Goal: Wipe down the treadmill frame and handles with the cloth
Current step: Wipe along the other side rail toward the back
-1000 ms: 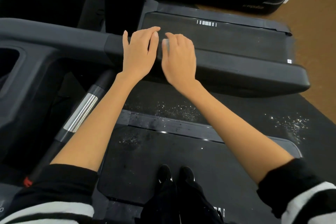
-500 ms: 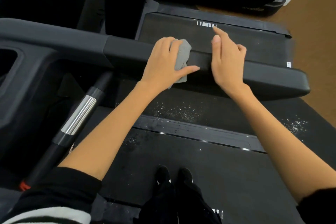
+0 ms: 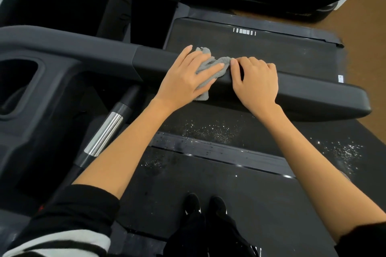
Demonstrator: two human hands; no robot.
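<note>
Up top, pressing a crumpled grey cloth [image 3: 205, 71] flat against the black treadmill side rail [image 3: 309, 92] with the left hand [image 3: 183, 81], fingers fairly straight and spread over the fabric, thumb out toward the far side. Bunched partly under that palm, with a ridge poking out past the fingertips and a corner hanging down the rail's near face. Right beside it, resting on the same rail with the right hand [image 3: 257, 81], fingers curled over the top edge, thumb tip touching the cloth's right end; cannot tell whether pinching it or merely touching. Both forearms bare, reaching forward from black sleeves, the left one [image 3: 62, 233] with white stripes. Lower down, standing in black shoes [image 3: 205, 204] on the dark running belt [image 3: 271, 204], with pale specks scattered on the belt and the side strip [image 3: 219, 149]. At left, a chrome-banded handle bar [image 3: 104, 133] slanting beneath the grey console arm [image 3: 69, 48]. Beyond the rail, a second treadmill deck [image 3: 261, 52] with a small white marking, and brown floor [image 3: 369, 27] at right.
</note>
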